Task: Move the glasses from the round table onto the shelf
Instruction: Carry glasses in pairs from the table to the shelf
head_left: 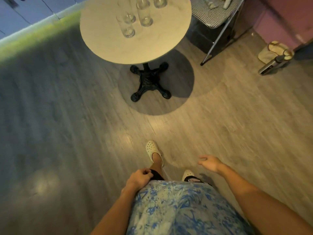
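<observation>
A blue-and-white patterned top (183,206) (blurred print), black shorts (156,174) just beyond it, perforated cream clogs (153,150) past the shorts; both forearms bare, no sleeves.

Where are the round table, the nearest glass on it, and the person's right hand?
Round table (108,46): head view, bare part of its top.
Nearest glass (126,27): head view, its clear side wall.
Right hand (209,162): head view, back of the open hand.

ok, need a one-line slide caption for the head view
Person stands short of the round table with clear glasses on it, left hand and right hand both empty.
</observation>
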